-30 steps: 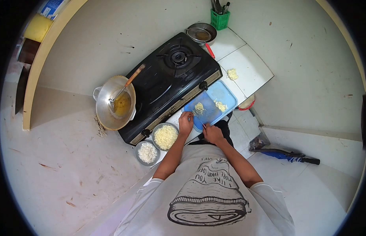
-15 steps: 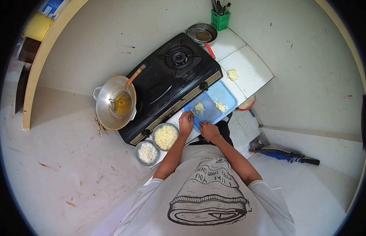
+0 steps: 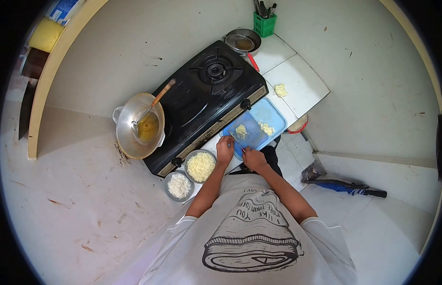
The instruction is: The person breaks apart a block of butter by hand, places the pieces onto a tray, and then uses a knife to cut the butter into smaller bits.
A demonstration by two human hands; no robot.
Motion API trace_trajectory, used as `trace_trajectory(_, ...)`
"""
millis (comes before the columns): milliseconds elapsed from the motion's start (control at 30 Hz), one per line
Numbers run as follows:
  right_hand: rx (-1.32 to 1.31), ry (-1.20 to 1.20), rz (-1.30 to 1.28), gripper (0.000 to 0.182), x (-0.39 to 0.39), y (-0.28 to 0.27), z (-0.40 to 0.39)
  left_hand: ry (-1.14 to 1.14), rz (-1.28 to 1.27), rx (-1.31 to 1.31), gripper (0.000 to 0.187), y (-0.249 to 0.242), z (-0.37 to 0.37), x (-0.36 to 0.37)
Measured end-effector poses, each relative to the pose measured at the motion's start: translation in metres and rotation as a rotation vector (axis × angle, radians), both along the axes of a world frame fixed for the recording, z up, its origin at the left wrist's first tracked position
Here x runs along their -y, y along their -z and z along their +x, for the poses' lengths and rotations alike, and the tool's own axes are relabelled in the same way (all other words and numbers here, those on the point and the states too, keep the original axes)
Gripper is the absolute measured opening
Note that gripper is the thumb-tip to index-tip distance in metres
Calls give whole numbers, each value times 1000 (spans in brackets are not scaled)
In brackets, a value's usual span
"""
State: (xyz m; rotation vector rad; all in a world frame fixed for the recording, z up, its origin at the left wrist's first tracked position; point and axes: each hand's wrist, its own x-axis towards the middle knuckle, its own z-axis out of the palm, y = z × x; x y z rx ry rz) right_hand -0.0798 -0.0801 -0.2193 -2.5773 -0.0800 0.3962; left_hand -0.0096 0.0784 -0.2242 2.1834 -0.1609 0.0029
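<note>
My right hand [image 3: 253,158] is closed on a small knife [image 3: 242,149], only partly visible at the near edge of a blue chopping board [image 3: 252,139]. On the board's left side my left hand [image 3: 225,150] has its fingers drawn together over a thin pale piece of food [image 3: 232,136], which is mostly hidden. Just beyond the fingers lies a small heap of pale yellow shreds [image 3: 241,131]. Some chopped pale pieces [image 3: 267,128] rest farther right on the light blue tray [image 3: 277,114]. Beside my left forearm stands a bowl [image 3: 186,169] full of pale yellow shreds.
Another bowl [image 3: 166,191] holds white shreds. The black gas stove [image 3: 192,107] carries a wok [image 3: 126,135] with yellow oil and a wooden-handled turner [image 3: 163,92]. Behind are a frying pan [image 3: 255,37] and a green basket [image 3: 264,25]. A pale heap [image 3: 280,90] sits on the tiles.
Both hands stay in almost the same place at the board. The knife in my right hand has turned slightly; its red part shows less. The view has shifted a little.
</note>
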Motion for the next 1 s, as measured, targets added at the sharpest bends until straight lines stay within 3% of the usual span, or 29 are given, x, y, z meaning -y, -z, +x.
trace_trajectory(300,-8,92,16,33,15,-6,-12,-6,-46,12,8,2,-1,0)
trace_trajectory(1000,-101,-16,3,32,3,-22,10,9,-3,28,6,2,1,0)
